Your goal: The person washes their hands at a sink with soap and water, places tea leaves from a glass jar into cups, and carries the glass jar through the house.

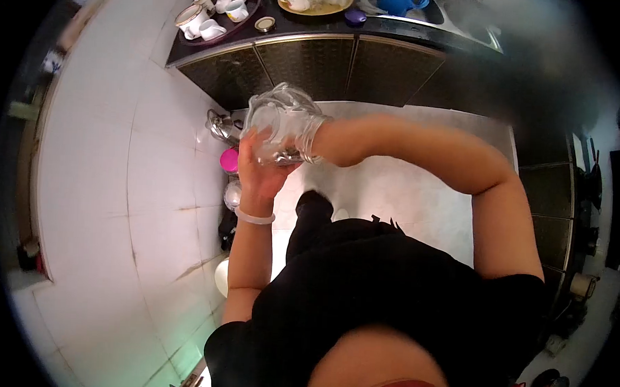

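Observation:
A clear glass jar (pixel 268 120) is held tilted in front of my body, over the floor. My left hand (pixel 261 171), below a pale bangle, wraps round the jar's lower left side. The right arm reaches in from the right, and my right hand (pixel 302 133) is inside the jar through its mouth. Its fingers show only blurrily through the glass, so their pose is hidden.
Along the top runs a dark counter (pixel 309 27) with a tray of cups (pixel 210 30), a yellow plate (pixel 316 9), a round lid (pixel 265 24) and a sink (pixel 452 21). A kettle (pixel 221 125) and pink-lidded container (pixel 229 161) stand by the left wall.

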`<state>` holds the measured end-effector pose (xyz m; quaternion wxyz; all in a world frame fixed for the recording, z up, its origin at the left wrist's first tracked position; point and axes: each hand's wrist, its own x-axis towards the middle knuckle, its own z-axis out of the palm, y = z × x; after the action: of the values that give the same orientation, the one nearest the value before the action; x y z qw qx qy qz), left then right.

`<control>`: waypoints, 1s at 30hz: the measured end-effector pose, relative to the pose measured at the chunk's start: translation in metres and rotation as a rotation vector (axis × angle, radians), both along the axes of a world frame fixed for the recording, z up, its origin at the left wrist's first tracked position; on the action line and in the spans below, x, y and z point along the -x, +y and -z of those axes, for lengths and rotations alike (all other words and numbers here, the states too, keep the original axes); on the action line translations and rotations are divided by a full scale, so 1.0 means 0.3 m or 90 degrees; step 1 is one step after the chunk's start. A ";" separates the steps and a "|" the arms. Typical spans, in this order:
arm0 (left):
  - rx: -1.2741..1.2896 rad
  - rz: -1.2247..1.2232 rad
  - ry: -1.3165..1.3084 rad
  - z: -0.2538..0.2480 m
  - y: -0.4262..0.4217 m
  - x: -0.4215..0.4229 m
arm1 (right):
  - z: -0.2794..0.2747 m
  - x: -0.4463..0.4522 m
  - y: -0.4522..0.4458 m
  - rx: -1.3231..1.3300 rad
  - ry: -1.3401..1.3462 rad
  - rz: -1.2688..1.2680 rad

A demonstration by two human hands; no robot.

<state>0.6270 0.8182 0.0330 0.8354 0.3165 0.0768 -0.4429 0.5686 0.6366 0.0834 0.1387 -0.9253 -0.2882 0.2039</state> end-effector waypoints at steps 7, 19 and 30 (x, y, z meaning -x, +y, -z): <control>0.036 0.064 0.053 0.030 -0.261 -0.244 | -0.032 -0.226 -0.259 0.010 0.083 0.023; 0.069 0.120 0.045 -0.021 -0.698 -0.848 | -0.113 -0.721 -0.643 -0.007 0.005 0.169; 0.052 0.109 -0.035 -0.067 -1.190 -1.253 | -0.070 -1.115 -1.159 -0.071 -0.255 0.136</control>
<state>1.0029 0.4613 0.0531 0.8084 0.2997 0.0082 -0.5065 0.9033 0.2887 0.1044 0.1505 -0.9634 -0.2212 -0.0156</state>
